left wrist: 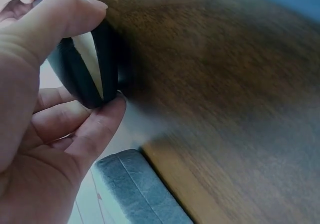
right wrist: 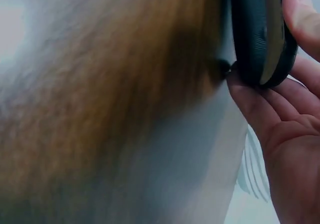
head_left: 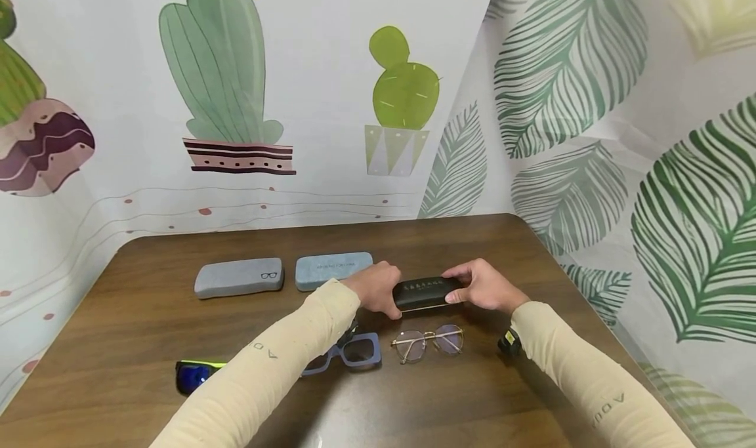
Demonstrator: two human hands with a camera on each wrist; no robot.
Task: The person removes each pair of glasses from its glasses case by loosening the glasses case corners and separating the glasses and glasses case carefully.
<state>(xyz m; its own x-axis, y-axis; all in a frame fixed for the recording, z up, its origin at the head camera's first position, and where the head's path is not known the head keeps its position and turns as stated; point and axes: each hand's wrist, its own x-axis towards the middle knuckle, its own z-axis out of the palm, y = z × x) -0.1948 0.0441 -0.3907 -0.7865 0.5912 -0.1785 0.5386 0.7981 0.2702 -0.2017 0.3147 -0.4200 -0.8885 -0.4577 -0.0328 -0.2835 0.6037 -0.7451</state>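
Observation:
A black glasses case (head_left: 420, 295) with pale lettering on top is held between both hands at the right of the table. My left hand (head_left: 375, 288) grips its left end, thumb on one side and fingers on the other. At the opposite end, my right hand (head_left: 487, 286) pinches it the same way. Both wrist views show a pale strip along the seam of the case (left wrist: 85, 68). Just in front of it lie round, thin metal-framed glasses (head_left: 413, 347). Blue-framed glasses (head_left: 360, 352) sit beside them, partly covered by the left sleeve.
A light blue glasses case (head_left: 332, 270) stands left of the left hand, and a grey case (head_left: 239, 278) farther left. Dark blue-lensed sunglasses (head_left: 191, 376) lie at the front left, partly behind the left sleeve. A patterned wall (head_left: 331, 107) borders the wooden table (head_left: 136, 304).

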